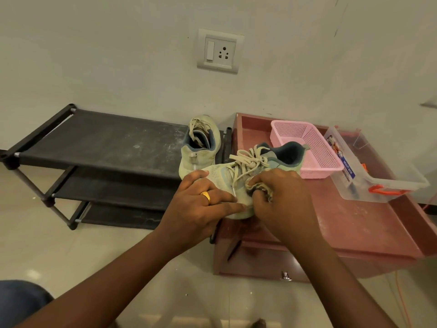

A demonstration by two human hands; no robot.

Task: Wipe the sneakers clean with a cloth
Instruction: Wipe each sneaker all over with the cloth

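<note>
A pale green sneaker [264,162] with beige laces and a blue-grey collar is held above the left edge of the reddish-brown cabinet top [369,223]. My left hand [203,204], wearing a gold ring, grips its toe end. My right hand [283,200] holds a small bunched cloth [256,185] pressed against the sneaker's side near the toe. The second sneaker [201,145] stands on the right end of the black shoe rack's top shelf [106,140], heel toward me.
A pink mesh basket [307,147] and a clear plastic box [371,171] with orange clasps sit on the cabinet behind the sneaker. The dusty three-tier rack stands against the wall at left. A wall socket [220,52] is above. Beige floor lies below.
</note>
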